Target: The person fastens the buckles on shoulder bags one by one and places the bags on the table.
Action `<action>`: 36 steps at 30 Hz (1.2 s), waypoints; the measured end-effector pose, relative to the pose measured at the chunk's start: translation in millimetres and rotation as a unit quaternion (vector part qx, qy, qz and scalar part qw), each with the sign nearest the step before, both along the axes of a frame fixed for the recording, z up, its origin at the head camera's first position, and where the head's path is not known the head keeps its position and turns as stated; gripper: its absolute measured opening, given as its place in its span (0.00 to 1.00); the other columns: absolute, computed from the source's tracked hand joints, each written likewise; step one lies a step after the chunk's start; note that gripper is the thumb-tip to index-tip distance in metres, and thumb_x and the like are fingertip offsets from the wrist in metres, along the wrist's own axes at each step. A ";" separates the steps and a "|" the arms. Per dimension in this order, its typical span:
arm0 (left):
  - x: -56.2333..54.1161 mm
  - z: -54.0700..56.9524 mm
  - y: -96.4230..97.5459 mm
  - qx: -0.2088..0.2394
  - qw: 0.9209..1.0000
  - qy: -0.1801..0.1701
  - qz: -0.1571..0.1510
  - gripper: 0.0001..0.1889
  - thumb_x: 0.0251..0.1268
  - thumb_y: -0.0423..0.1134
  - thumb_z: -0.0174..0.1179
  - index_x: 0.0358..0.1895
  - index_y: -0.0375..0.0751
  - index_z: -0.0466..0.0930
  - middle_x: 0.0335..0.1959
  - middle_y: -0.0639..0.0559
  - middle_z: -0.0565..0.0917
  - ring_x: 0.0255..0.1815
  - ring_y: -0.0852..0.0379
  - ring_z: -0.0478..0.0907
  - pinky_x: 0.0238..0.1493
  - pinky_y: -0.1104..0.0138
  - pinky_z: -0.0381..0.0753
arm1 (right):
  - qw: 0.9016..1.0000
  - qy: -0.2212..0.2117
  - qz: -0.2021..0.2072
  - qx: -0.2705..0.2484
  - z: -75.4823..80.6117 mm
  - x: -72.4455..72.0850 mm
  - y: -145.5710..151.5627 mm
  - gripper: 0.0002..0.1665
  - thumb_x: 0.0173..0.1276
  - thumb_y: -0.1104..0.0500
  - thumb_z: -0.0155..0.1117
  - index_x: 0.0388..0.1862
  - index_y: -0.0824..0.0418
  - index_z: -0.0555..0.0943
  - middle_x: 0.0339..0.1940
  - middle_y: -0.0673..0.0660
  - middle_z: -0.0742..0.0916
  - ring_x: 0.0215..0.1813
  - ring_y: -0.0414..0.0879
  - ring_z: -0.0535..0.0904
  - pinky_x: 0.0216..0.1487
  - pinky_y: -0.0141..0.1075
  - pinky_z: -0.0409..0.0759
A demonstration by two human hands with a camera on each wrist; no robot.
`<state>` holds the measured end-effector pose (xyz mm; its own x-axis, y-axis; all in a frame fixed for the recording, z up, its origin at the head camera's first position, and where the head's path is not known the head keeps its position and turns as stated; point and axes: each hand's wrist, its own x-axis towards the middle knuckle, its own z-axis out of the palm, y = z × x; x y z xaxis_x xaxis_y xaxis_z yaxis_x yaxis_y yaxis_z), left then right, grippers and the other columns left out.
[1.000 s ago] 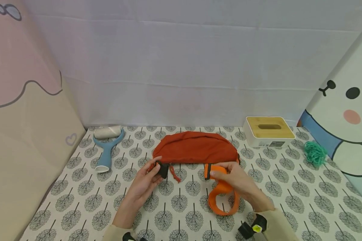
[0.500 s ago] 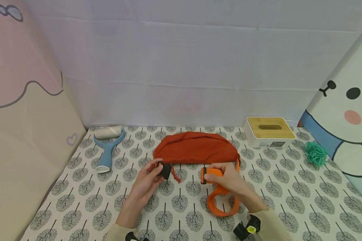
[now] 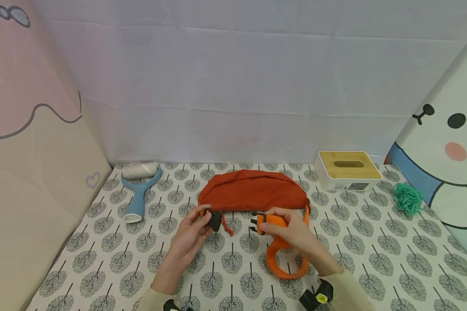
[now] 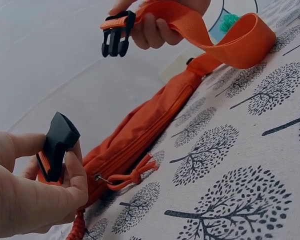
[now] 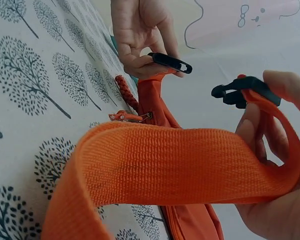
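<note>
A red-orange waist bag [image 3: 252, 190] lies on the patterned cloth in front of the person. My left hand [image 3: 188, 239] pinches the black socket half of its buckle [image 4: 60, 140] between thumb and fingers, at the bag's left end. My right hand [image 3: 295, 231] holds the pronged buckle half [image 5: 245, 90], its black prongs pointing left toward the socket. A gap separates the two halves. From the right hand the orange strap [image 3: 287, 274] hangs in a loop and runs back to the bag's right end. An orange zipper cord [image 4: 135, 175] dangles near the left hand.
A blue lint roller [image 3: 138, 194] lies at the back left. At the back right stands a white tissue box [image 3: 347, 170] with a wooden lid, and beside it a bundle of green cord [image 3: 407, 199]. A white curtain [image 3: 233, 86] closes off the rear.
My right hand has moved left with its buckle half, and the black prongs now show beyond the fingers. The left hand has shifted slightly right, still holding the socket half.
</note>
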<state>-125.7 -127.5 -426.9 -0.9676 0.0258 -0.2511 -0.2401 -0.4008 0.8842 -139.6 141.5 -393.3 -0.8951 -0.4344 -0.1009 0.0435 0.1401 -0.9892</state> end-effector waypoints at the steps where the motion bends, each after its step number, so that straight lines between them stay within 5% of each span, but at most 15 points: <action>1: -0.1 -0.1 0.2 0.001 1.000 0.000 0.001 0.17 0.73 0.31 0.53 0.62 0.39 0.72 0.66 0.37 0.60 0.37 0.59 0.76 0.41 0.71 0.75 | 1.000 0.000 -0.002 0.004 0.0 0.0 -0.4 0.13 0.66 0.57 0.68 0.42 0.65 0.79 0.28 0.55 0.80 0.28 0.44 0.73 0.27 0.33 0.76; 10: -0.2 -0.3 3.2 0.009 1.000 -0.005 0.014 0.19 0.71 0.30 0.55 0.63 0.39 0.72 0.63 0.39 0.63 0.37 0.59 0.79 0.41 0.70 0.77 | 0.999 -0.013 -0.010 0.031 0.9 1.2 -3.7 0.20 0.66 0.55 0.68 0.49 0.67 0.80 0.33 0.54 0.83 0.32 0.47 0.76 0.31 0.34 0.76; 19: -3.4 -3.2 6.5 0.022 0.999 -0.015 0.043 0.17 0.69 0.31 0.58 0.59 0.40 0.76 0.59 0.41 0.65 0.39 0.58 0.81 0.40 0.71 0.77 | 0.999 0.009 0.009 0.030 -6.4 -1.2 -11.0 0.22 0.69 0.59 0.64 0.56 0.71 0.78 0.27 0.57 0.84 0.32 0.50 0.82 0.26 0.30 0.72; 26: -5.2 -3.4 9.2 0.035 0.997 -0.023 0.063 0.19 0.68 0.30 0.59 0.61 0.37 0.74 0.63 0.38 0.63 0.37 0.60 0.81 0.38 0.73 0.78 | 1.000 0.022 -0.001 0.017 -10.3 -2.0 -15.3 0.22 0.70 0.60 0.63 0.56 0.73 0.78 0.30 0.63 0.86 0.36 0.52 0.85 0.31 0.32 0.80; 36: -6.0 -2.5 12.9 0.018 0.997 -0.033 0.074 0.18 0.68 0.32 0.60 0.60 0.37 0.74 0.60 0.39 0.68 0.34 0.61 0.81 0.36 0.73 0.78 | 0.999 0.022 -0.026 0.037 -18.3 -3.5 -25.0 0.20 0.69 0.59 0.65 0.54 0.71 0.80 0.31 0.56 0.85 0.28 0.47 0.78 0.27 0.30 0.74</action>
